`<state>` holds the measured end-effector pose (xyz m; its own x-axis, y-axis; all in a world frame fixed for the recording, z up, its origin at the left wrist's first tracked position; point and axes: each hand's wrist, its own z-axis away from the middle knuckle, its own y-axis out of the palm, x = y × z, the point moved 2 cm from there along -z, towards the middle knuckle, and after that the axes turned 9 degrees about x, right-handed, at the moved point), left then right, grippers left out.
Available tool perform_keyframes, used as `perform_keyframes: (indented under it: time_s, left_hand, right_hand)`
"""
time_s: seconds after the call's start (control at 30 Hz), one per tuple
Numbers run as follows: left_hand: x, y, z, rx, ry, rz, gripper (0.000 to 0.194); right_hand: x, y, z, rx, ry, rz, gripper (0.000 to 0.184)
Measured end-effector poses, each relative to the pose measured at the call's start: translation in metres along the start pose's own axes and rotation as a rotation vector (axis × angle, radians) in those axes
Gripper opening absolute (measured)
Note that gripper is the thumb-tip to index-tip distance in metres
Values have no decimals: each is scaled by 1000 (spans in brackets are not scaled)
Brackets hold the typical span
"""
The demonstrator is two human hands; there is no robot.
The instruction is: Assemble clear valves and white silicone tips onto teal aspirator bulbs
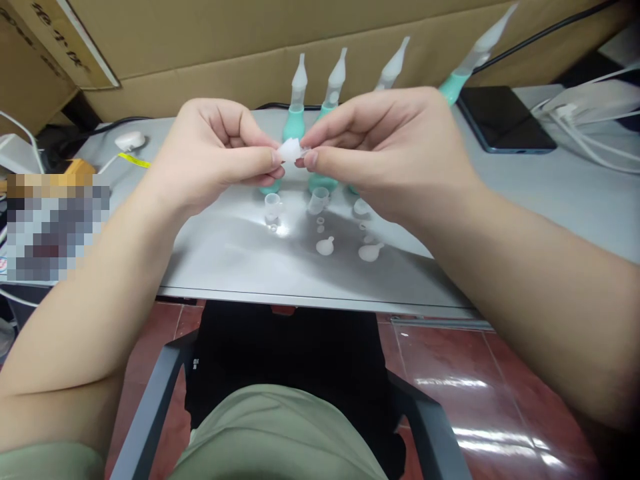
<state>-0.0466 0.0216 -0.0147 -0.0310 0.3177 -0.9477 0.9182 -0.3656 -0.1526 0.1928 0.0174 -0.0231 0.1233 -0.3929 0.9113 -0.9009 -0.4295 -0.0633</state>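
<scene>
Above the table, my left hand (225, 143) pinches a small white translucent plastic part (290, 151) between thumb and fingers. My right hand (380, 143) grips the other end of it, where a clear tip shows at the fingertips. Behind the hands stand several teal bulbs with clear necks and white pointed tips, such as this nasal aspirator (295, 123). Below my hands lie small clear cups (320, 199), tiny rings (321, 221) and two white tabbed discs (325, 246). My right hand partly covers some of the bulbs.
A dark phone (505, 119) lies at the back right, beside white cables (575, 123). A white plug-like device (130, 141) is at the back left. Cardboard (200, 47) walls the back. Chair armrests (150, 413) flank my lap below the table edge.
</scene>
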Motion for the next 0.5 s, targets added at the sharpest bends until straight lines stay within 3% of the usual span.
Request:
perform_keyframes:
  time_s: [0.17,0.5]
  left_hand:
    - [2,3,1,-25,19,-40,33]
    - [-5,2,4,40,44,-43,22]
  right_hand:
    - [0,1,-4,4,-58,-28,33]
    - [1,-5,-1,34,-96,23,22]
